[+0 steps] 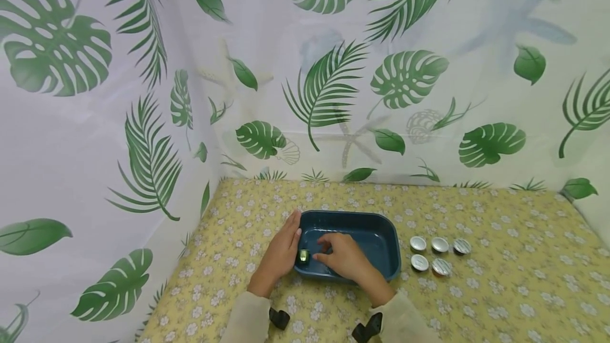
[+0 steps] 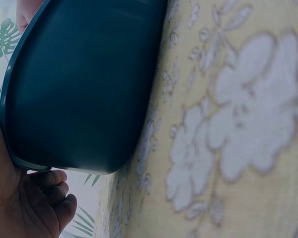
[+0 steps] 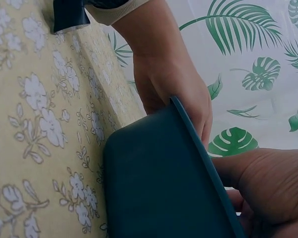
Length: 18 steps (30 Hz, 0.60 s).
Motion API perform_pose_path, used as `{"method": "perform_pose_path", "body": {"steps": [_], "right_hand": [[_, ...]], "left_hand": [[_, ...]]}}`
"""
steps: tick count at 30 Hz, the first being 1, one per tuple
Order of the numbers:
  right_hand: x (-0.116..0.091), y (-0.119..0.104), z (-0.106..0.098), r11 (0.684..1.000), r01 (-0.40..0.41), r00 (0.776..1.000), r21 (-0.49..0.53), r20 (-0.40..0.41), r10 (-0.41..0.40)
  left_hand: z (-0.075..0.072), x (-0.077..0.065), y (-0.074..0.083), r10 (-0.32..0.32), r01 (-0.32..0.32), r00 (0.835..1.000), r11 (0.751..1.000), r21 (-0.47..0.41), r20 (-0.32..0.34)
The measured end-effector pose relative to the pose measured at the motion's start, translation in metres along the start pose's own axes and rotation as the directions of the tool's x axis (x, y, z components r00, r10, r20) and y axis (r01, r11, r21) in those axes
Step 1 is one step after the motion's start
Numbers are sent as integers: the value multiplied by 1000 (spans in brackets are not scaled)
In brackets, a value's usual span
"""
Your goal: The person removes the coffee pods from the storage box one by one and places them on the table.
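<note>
A dark blue rectangular tray [image 1: 350, 218] stands on the flowered cloth. My left hand [image 1: 282, 250] holds its left side, thumb at the rim and fingers along the outer wall; in the left wrist view the fingers [image 2: 54, 191] bend beneath the rim. Inside, against the left wall, lies a small shiny green capsule [image 1: 304, 256]. My right hand [image 1: 345, 255] reaches over the front rim into the tray, fingers loosely bent with a gap between thumb and forefinger. Its fingertips are just right of the green capsule, and nothing shows between them.
Right of the tray, several small capsules with silver foil lids stand in two rows, among them one at the front left [image 1: 419, 263] and one at the far right [image 1: 462, 246]. A leaf-patterned sheet [image 1: 333, 163] hangs behind the yellow flowered cloth [image 1: 500, 279].
</note>
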State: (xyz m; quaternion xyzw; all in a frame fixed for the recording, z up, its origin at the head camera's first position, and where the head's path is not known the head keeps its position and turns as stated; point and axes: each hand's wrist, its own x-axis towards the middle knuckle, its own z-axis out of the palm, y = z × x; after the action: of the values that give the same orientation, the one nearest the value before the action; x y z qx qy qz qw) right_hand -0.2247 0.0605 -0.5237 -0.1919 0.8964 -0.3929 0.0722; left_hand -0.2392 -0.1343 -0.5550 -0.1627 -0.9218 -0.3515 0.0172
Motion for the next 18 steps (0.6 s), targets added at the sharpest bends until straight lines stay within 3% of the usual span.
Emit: {"method": "perform_pose_path", "body": {"steps": [9,18], "right_hand": [[5,-1,8,999,34,999,28,32,-35],[13,-3,13,1000,11,999,27,51,-13]], "left_hand": [[0,-1,1,18,-18,1000,1000,3,-14],[0,0,1,27,-27,1000,1000,1,-11]]}}
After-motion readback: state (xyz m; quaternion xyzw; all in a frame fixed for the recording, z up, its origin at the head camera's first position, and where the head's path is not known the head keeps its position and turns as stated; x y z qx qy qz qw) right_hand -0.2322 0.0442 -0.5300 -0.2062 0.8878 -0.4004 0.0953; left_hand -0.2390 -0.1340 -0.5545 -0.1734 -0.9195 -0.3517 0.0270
